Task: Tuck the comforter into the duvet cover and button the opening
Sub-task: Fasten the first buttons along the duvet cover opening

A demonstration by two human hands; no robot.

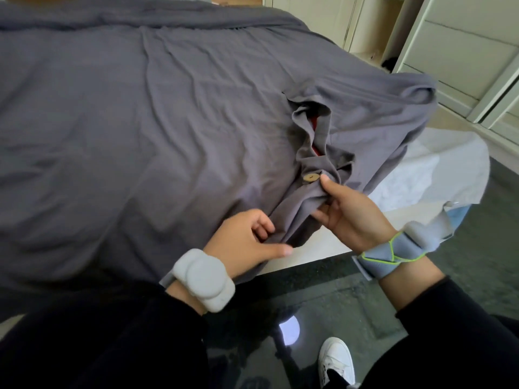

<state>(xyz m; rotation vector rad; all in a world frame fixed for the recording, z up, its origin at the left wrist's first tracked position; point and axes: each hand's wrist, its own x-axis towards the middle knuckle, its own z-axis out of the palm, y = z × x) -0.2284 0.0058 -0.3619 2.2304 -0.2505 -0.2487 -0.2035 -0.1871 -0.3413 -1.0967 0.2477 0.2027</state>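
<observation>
Here a grey duvet cover (140,122) lies spread over the bed, wrinkled, with its open edge bunched up at the near right corner. The opening (316,130) gapes there between two loose folds of grey cloth, and a strip of red comforter (315,125) shows inside it, with a second red patch a little lower in the same gap. Just below the gap a round wooden button (311,178) sits on the hem, lying flat and facing up.

The right hand (348,211) grasps the bunched hem, thumb on top just beside the button and fingers curled under the cloth. The left hand (247,242) pinches a lower fold of the same hem, thumb stretched out to the right along the fabric and fingers bent in over it. The two hands are near each other, with a band of cloth hanging between them.

Each wrist carries a band: a white padded one (203,279) on the left, a pale blue one (393,254) with yellow-green stitching on the right. Both sleeves are black. Beyond the corner of the cover a white mattress (421,169) shows. A white shoe (337,360) stands on the dark glossy floor (337,299) below. Cream cabinets (463,51) stand at the upper right.
</observation>
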